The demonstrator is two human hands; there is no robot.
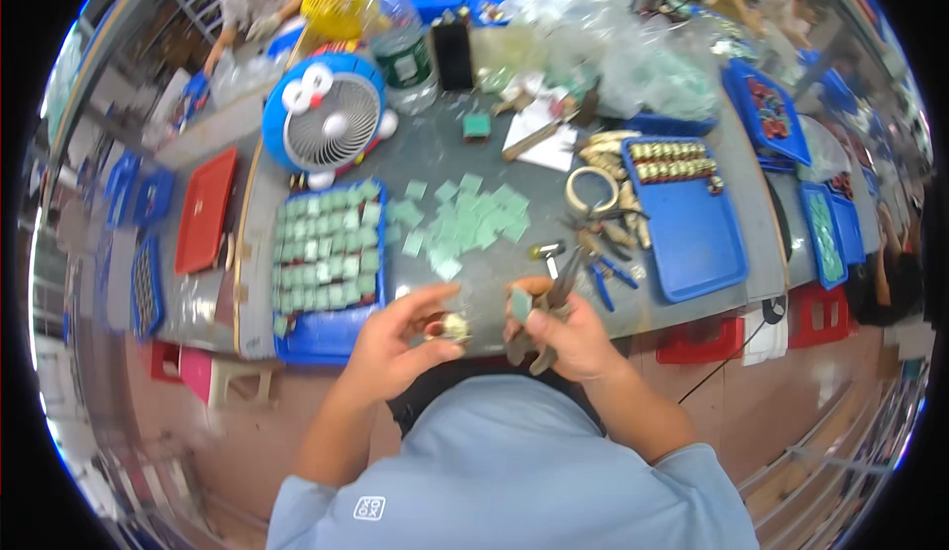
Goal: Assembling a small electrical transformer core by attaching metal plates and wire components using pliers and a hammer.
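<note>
Both Grips Loaded

The left hand has thumb and curled fingers around a small cream-and-red component, on the near side of the pile of green squares. The right hand grips pliers along with one green square (two things in one fist), probably so the tool need not be put down. Thus the component sits inside the left hand, to the left of the right hand's square.

Left of the pile, a blue tray bears rows of green-topped parts, seemingly lined up for easy counting. Right of the pile lie loose hand tools, likely for quick reach, and farther right another blue tray with cream-topped parts.
</note>
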